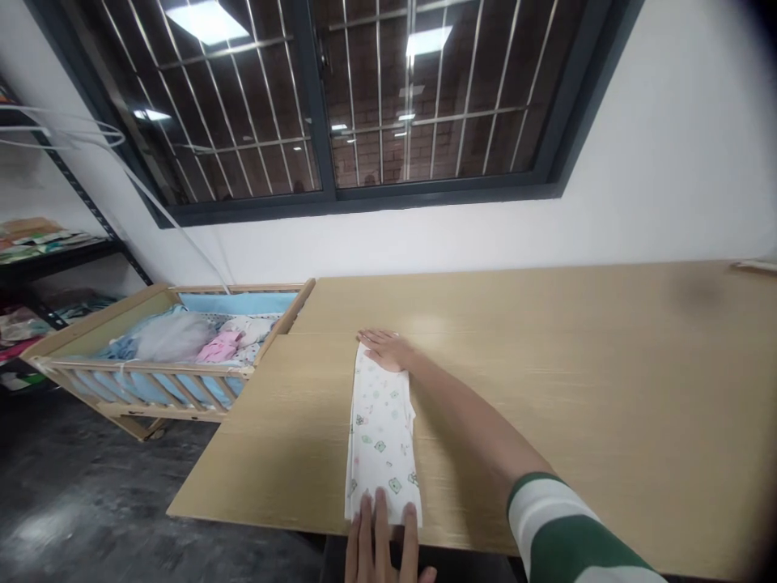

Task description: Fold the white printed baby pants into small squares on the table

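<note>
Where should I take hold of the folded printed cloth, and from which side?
Take the folded printed cloth by its near short end, probably coming from the near side, pinching all layers. It lies flat and lengthwise, with that end close to the near edge of the table. The left hand is there; the right hand lies on the far end.

From where I stood, the light was bright and even; lamp reflections [206, 22] glared in the dark window [331, 121]. Soft shadows fell across the desk [576, 389], and the floor [52, 526] caught a pale sheen. The view's right edge was dark and blurred; a far-right smudge [698, 285] was perhaps shadow.
</note>
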### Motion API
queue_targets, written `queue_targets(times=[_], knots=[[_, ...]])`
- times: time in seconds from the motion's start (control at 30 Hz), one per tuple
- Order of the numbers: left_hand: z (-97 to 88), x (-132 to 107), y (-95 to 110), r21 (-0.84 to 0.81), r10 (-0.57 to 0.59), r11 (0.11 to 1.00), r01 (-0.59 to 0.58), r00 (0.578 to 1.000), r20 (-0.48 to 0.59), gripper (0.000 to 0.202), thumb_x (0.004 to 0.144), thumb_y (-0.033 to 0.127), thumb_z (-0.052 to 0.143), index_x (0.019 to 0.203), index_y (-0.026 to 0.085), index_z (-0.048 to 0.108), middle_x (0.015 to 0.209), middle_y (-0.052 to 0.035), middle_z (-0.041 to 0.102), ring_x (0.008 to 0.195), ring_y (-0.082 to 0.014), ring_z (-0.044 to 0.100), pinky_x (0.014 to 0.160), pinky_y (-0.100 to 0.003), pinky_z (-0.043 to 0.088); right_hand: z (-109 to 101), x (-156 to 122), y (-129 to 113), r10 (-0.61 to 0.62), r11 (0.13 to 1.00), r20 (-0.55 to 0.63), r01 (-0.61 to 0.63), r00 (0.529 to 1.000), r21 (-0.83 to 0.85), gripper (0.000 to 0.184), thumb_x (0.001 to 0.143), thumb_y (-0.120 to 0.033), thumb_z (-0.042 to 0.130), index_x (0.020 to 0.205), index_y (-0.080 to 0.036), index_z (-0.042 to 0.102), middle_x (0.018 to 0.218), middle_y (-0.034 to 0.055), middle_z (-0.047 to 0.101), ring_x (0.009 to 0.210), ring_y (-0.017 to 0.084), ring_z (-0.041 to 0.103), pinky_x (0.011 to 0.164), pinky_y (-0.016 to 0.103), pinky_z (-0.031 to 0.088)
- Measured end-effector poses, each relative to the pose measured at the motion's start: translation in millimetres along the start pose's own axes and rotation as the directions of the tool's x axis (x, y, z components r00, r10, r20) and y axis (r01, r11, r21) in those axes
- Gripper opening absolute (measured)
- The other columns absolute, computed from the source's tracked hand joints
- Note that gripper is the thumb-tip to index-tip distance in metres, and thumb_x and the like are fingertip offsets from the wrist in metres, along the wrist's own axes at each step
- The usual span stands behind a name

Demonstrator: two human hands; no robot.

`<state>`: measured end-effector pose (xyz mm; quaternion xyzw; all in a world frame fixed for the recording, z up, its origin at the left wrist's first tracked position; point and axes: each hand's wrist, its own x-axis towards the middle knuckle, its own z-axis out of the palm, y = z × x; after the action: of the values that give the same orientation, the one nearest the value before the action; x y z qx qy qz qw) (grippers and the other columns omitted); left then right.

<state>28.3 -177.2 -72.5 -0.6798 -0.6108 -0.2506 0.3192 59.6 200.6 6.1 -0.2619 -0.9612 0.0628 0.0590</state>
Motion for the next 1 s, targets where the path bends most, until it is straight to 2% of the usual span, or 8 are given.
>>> queue_targets(times=[0.13,0.27,0.37,0.47,0.63,0.7,0.8,1.0], knots=[[-5.8,17,-13,-0.057,0.066,0.996,-0.064,0.998,0.019,0.050,0.091,0.055,0.062,0.132,0.027,0.064,0.122,-0.0119,0.072,0.103,-0.0302,0.070,0.083,-0.043,0.056,-11,-16,-24,0.013,0.987,-0.162,-0.039,0.987,-0.155,0.056,0.102,-0.025,0.037,0.156,-0.011,0.035,0.164,0.0166,0.028,0.153,0.028,0.021,0.124,0.047,0.015],[-14.9,32,-44,-0.189,0.071,0.980,-0.057,0.995,0.065,0.040,0.096,0.043,0.057,0.129,0.023,0.063,0.122,-0.0088,0.071,0.103,-0.0248,0.069,0.084,-0.038,0.057,-28,-68,-78,-0.042,0.985,-0.251,-0.002,0.967,-0.172,0.046,0.097,-0.018,0.047,0.142,-0.009,0.052,0.155,0.0230,0.042,0.144,0.033,0.038,0.116,0.050,0.030],[-22.6,40,-64,-0.286,0.121,0.953,-0.100,0.991,0.056,0.028,0.099,0.036,0.052,0.120,0.021,0.066,0.119,-0.0092,0.072,0.103,-0.0230,0.069,0.084,-0.036,0.058,-44,-129,-122,-0.016,0.999,-0.168,0.023,0.986,0.040,0.030,0.101,-0.024,0.044,0.119,-0.014,0.066,0.117,0.0162,0.069,0.111,0.027,0.063,0.099,0.042,0.046],[-28.8,43,-77,-0.372,0.217,0.909,-0.187,0.975,0.041,0.025,0.102,0.031,0.046,0.112,0.023,0.067,0.111,-0.0065,0.074,0.100,-0.0193,0.070,0.086,-0.032,0.059,-57,-192,-155,-0.073,0.956,-0.059,0.086,0.996,0.279,0.031,0.104,-0.034,0.044,0.116,-0.020,0.068,0.103,0.0087,0.073,0.098,0.021,0.067,0.089,0.033,0.051],[-35.3,41,-89,-0.398,0.332,0.868,-0.296,0.943,0.021,0.031,0.103,0.022,0.042,0.123,0.022,0.065,0.115,-0.0059,0.074,0.106,-0.0166,0.070,0.089,-0.026,0.059,-35,-262,-178,-0.011,0.958,-0.052,0.026,0.999,0.287,0.040,0.091,-0.042,0.067,0.127,-0.025,0.065,0.131,0.0103,0.067,0.123,0.030,0.060,0.109,0.044,0.044],[-37.8,41,-91,-0.419,0.360,0.847,-0.328,0.933,-0.002,0.037,0.100,0.012,0.038,0.123,0.022,0.065,0.111,-0.0051,0.075,0.102,-0.0154,0.071,0.088,-0.025,0.059,-17,-276,-183,0.019,0.969,-0.110,0.009,0.994,0.247,0.040,0.094,-0.031,0.064,0.134,-0.026,0.060,0.140,0.0104,0.062,0.130,0.030,0.055,0.112,0.048,0.041],[-41.1,39,-90,-0.489,0.394,0.793,-0.362,0.918,-0.041,0.038,0.099,0.008,0.036,0.119,0.021,0.066,0.102,-0.0050,0.077,0.089,-0.0137,0.073,0.084,-0.024,0.059,-7,-286,-193,0.034,0.973,-0.166,0.005,0.986,0.231,0.034,0.098,-0.018,0.050,0.128,-0.028,0.063,0.127,0.0092,0.069,0.120,0.027,0.061,0.106,0.046,0.047],[-46.5,30,-91,-0.674,0.254,0.726,-0.136,0.964,0.078,0.036,0.099,0.008,0.044,0.129,0.024,0.059,0.103,-0.0060,0.074,0.091,-0.0093,0.073,0.084,-0.013,0.055,-61,-290,-206,0.094,0.917,-0.124,-0.037,0.988,0.398,0.025,0.099,-0.029,0.051,0.119,-0.032,0.066,0.110,0.0065,0.073,0.107,0.025,0.066,0.098,0.042,0.052]])
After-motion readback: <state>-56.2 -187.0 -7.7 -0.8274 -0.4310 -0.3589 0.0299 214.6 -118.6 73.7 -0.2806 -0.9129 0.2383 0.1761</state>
